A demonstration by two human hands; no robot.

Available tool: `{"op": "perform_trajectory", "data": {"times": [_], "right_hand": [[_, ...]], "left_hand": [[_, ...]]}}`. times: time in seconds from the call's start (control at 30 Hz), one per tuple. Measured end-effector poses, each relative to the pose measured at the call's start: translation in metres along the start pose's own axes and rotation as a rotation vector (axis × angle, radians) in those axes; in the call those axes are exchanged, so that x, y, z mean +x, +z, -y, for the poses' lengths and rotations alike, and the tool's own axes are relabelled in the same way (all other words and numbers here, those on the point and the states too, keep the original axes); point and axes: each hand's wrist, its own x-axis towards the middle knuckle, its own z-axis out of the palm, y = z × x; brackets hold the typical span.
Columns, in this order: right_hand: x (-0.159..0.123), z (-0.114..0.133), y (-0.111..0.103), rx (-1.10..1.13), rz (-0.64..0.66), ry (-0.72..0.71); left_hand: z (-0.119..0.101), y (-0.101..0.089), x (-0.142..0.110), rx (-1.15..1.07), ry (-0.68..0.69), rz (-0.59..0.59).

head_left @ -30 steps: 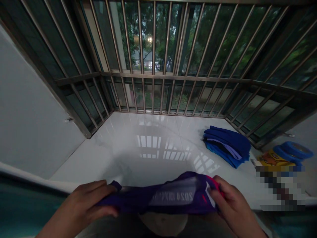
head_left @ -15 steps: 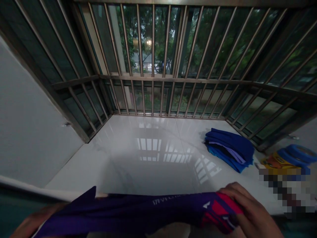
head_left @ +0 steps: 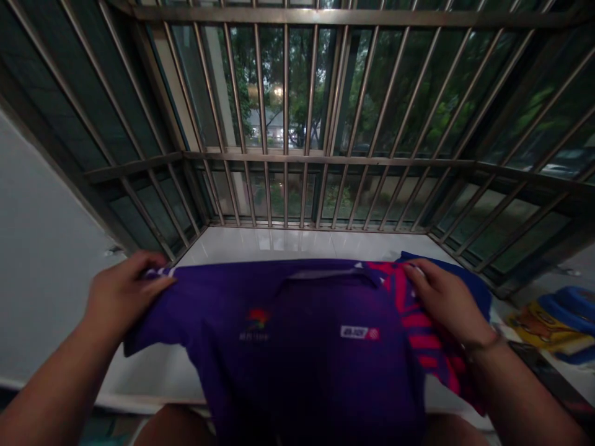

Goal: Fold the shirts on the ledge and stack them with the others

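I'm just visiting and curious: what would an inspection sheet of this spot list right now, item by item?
Surface: glossy white ledge inside a barred bay window, mostly covered by cloth.
Job's things: purple jersey with red-striped right sleeve, spread out front up, collar toward the window.
Clutter: blue folded cloth peeking out behind the right hand; yellow and blue items at far right.
Grips: left hand pinches the jersey's left shoulder; right hand holds the right shoulder.
Cables: nothing seen.
Surroundings: metal window bars, trees outside, grey wall at left.
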Motion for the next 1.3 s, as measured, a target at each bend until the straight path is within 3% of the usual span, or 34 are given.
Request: {"op": "perform_trajectory", "data": {"times": [0.07, 0.13, 0.2, 0.27, 0.37, 0.47, 0.53, 0.67, 0.73, 0.8, 0.93, 1.03, 1.17, 1.3], "right_hand": [[0.064, 0.013, 0.033, -0.067, 0.183, -0.022], [0.115, 0.026, 0.069, -0.188, 0.249, 0.031], [0.146, 0.038, 0.104, -0.235, 0.237, 0.068], [0.152, 0.052, 0.135, -0.257, 0.201, 0.074], [0.115, 0.068, 0.172, -0.249, 0.19, -0.023], [0.03, 0.069, 0.202, -0.198, 0.235, -0.198], [-0.039, 0.057, 0.222, -0.162, 0.241, -0.302], [-0.151, 0.026, 0.25, -0.179, 0.382, -0.229], [-0.178, 0.017, 0.255, -0.187, 0.409, -0.195], [-0.188, 0.015, 0.255, -0.183, 0.409, -0.182], [-0.181, 0.023, 0.247, -0.167, 0.438, -0.162], [-0.177, 0.027, 0.243, -0.164, 0.462, -0.142], [-0.178, 0.029, 0.242, -0.155, 0.457, -0.137], [-0.176, 0.031, 0.24, -0.141, 0.446, -0.149]], "left_hand": [[-0.014, 0.035, 0.059, 0.016, 0.022, 0.182], [-0.029, 0.072, 0.104, 0.073, 0.039, 0.318], [-0.046, 0.108, 0.127, 0.124, 0.046, 0.328], [-0.064, 0.14, 0.125, 0.135, 0.065, 0.299], [-0.089, 0.18, 0.079, 0.079, 0.183, 0.324], [-0.098, 0.21, -0.009, 0.0, 0.343, 0.391], [-0.091, 0.223, -0.079, -0.048, 0.441, 0.373], [-0.059, 0.23, -0.199, -0.02, 0.389, 0.346], [-0.042, 0.224, -0.236, -0.015, 0.341, 0.306], [-0.026, 0.215, -0.255, -0.023, 0.297, 0.287], [0.007, 0.194, -0.26, -0.032, 0.154, 0.371], [0.021, 0.18, -0.253, 0.02, 0.014, 0.361], [0.019, 0.169, -0.247, 0.023, -0.129, 0.337], [0.01, 0.162, -0.246, -0.114, -0.179, 0.395]]}}
